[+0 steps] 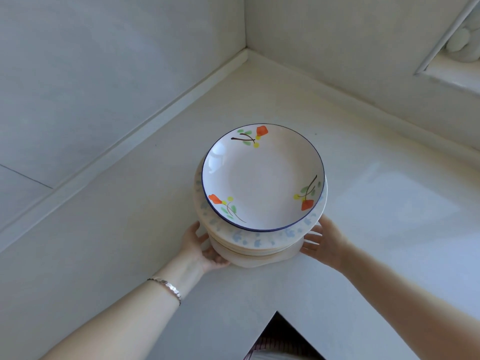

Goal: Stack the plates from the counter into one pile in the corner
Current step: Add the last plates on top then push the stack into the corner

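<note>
A pile of several plates [249, 242] stands on the white counter [130, 242], some way short of the wall corner [246, 51]. On top lies a white plate with a blue rim and orange flowers [262, 178]; under it a wider plate with pale blue specks shows. My left hand [201, 246] cups the pile's lower left side, fingers curled under the plates. My right hand [320, 241] is at the pile's lower right, fingers spread and touching the base.
Two pale walls meet behind the pile, with a raised ledge [155, 118] along the left wall. A window sill recess [454, 66] is at the upper right. The counter's inner edge [276, 313] notches in near me.
</note>
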{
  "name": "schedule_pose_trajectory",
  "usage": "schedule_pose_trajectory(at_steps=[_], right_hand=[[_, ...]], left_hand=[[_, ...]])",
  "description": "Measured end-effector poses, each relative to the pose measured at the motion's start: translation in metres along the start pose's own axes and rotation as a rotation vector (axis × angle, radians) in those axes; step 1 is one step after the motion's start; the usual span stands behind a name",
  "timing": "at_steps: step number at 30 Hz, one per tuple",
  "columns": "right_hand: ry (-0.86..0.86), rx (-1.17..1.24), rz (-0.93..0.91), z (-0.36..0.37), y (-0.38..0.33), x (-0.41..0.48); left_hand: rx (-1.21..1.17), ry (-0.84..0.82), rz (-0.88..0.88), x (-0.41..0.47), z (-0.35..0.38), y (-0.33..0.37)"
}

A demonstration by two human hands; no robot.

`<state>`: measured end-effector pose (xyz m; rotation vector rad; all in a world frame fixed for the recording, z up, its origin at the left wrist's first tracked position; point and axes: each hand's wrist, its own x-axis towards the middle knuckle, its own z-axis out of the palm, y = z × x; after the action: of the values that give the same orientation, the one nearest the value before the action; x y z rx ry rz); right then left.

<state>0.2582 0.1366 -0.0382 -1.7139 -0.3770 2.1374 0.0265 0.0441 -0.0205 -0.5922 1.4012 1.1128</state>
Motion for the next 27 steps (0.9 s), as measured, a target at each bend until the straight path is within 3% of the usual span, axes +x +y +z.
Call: schedule_pose_trajectory(at_steps=[27], right_hand=[[-0.021, 0.043, -0.086, 0.128, -0.224, 0.131]], left_hand=[[0.221, 0.038, 0.203, 0.09, 0.202, 0.214]])
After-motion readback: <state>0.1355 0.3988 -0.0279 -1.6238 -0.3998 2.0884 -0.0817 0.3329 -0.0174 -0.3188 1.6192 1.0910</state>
